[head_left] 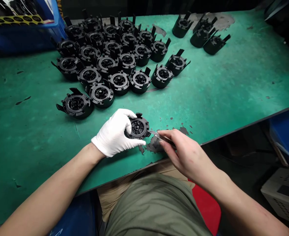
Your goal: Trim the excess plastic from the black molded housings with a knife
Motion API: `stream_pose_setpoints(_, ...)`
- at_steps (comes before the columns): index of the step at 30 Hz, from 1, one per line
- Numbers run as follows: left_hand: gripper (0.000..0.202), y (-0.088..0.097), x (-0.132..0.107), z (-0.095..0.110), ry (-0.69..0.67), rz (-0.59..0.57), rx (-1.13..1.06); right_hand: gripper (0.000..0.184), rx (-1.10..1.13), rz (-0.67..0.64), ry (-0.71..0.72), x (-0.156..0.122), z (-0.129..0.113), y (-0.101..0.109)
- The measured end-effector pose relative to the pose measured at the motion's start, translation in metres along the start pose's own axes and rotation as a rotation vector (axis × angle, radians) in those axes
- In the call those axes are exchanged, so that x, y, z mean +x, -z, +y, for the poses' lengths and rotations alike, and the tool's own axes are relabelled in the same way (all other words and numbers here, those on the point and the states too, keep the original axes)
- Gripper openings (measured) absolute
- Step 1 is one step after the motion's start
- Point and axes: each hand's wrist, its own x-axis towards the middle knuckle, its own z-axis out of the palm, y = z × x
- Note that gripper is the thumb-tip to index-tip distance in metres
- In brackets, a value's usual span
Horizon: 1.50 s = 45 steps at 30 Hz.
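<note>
My left hand (117, 132), in a white glove, grips a round black plastic part (138, 127) just above the green tabletop near its front edge. The part's ribbed round face is turned up toward me, and its far-left side is hidden by the glove. In my bare right hand (186, 150) is a craft knife (165, 140), held between thumb and fingers. Its pointed blade reaches the right rim of the black part; whether it touches cannot be made out.
Many similar black parts (106, 64) with upright tabs crowd the table's far left and middle. A smaller group (200, 36) stands at the back right. A blue bin (26, 36) sits at the far left. The green table (232, 95) has worn dark patches.
</note>
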Motion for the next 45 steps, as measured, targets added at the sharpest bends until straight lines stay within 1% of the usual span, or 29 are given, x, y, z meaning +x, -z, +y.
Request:
stream_pose_setpoints(2,0.075,0.001,0.000,0.000,-0.010,0.032,0.006,0.027,0.015,-0.004,0.021,0.003,0.007,-0.004)
stream_pose_setpoints(3,0.084,0.002,0.000,0.000,-0.009,0.037,0.006,0.027,0.011,0.003,0.038,0.005,0.011,-0.006)
stream_pose_setpoints(4,0.096,0.003,0.000,0.000,-0.009,0.030,0.007,0.027,-0.001,0.010,0.055,0.008,0.016,-0.007)
stream_pose_setpoints(6,0.124,0.004,0.000,-0.002,-0.020,-0.014,0.037,0.025,-0.042,0.013,0.090,0.016,0.026,-0.007)
stream_pose_setpoints(7,0.133,0.004,0.000,-0.002,-0.029,-0.052,0.069,0.024,-0.066,0.009,0.110,0.020,0.031,-0.005)
stream_pose_setpoints(8,0.138,0.004,0.000,-0.003,-0.038,-0.098,0.109,0.022,-0.091,0.005,0.135,0.025,0.036,-0.002)
stream_pose_setpoints(10,0.136,0.005,0.001,-0.004,-0.047,-0.178,0.189,0.019,-0.143,-0.005,0.208,0.035,0.043,0.004)
stream_pose_setpoints(12,0.131,0.005,0.002,-0.005,-0.038,-0.223,0.229,0.016,-0.198,-0.030,0.290,0.045,0.046,0.011)
stream_pose_setpoints(15,0.127,0.006,0.003,-0.005,-0.035,-0.225,0.226,0.016,-0.244,-0.050,0.365,0.057,0.046,0.018)
stream_pose_setpoints(19,0.126,0.006,0.003,-0.006,-0.055,-0.209,0.218,0.016,-0.225,-0.064,0.412,0.064,0.044,0.017)
stream_pose_setpoints(25,0.121,0.006,0.003,-0.006,-0.055,-0.207,0.211,0.017,-0.282,-0.096,0.428,0.066,0.040,0.015)
stream_pose_setpoints(30,0.119,0.005,0.003,-0.007,-0.079,-0.196,0.211,0.015,-0.356,-0.073,0.439,0.062,0.033,0.015)
stream_pose_setpoints(34,0.117,0.005,0.003,-0.007,-0.095,-0.187,0.222,0.014,-0.360,-0.052,0.468,0.060,0.032,0.015)
stream_pose_setpoints(39,0.111,0.006,0.005,-0.005,-0.069,-0.193,0.194,0.018,-0.317,-0.059,0.460,0.061,0.034,0.015)
stream_pose_setpoints(45,0.106,0.006,0.007,-0.004,-0.029,-0.218,0.173,0.018,-0.354,-0.057,0.476,0.059,0.034,0.014)
